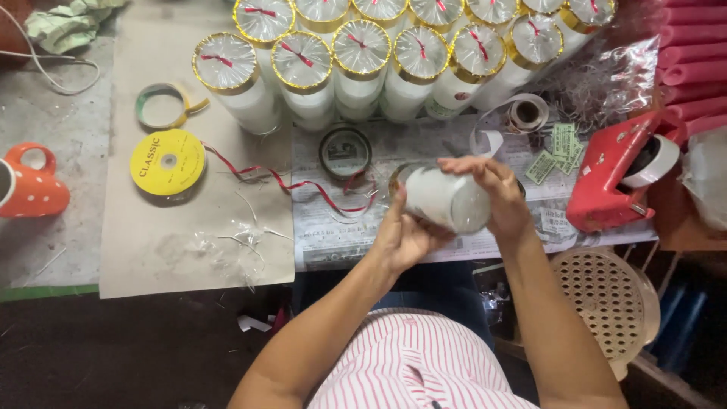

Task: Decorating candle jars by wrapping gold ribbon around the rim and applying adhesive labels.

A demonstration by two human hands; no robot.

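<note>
Left hand (405,238): wrapped around the lower side of a white jar (443,198), palm up, thumb along the jar's near end.
Right hand (492,193): curled over the top and far end of the same jar, fingers spread across it.
White jar: lies on its side between both hands, just above the surface (151,250); a gold rim shows at the end nearest the left hand. Whether it touches the newspaper (333,227) beneath cannot be told.
Beyond the hands: a cluster of wrapped jars (363,60), upright and touching one another, each with a gold-edged clear top and a red tie.
Just beyond the left hand: a small round tin (344,151), and red ribbon (303,184) trailing across the newspaper.
Well left of the left hand: a yellow ribbon spool (167,162) flat on brown paper, a tape ring (160,106) past it, an orange mug (29,185) at the frame edge.
Right of the right hand: a red tape dispenser (609,174), near but apart; green tickets (556,148) and a roll of white strip (526,113) between it and the jars.
Near side, right: a perforated round stool (606,303).
Clothing: striped red-and-white shirt (413,363).
</note>
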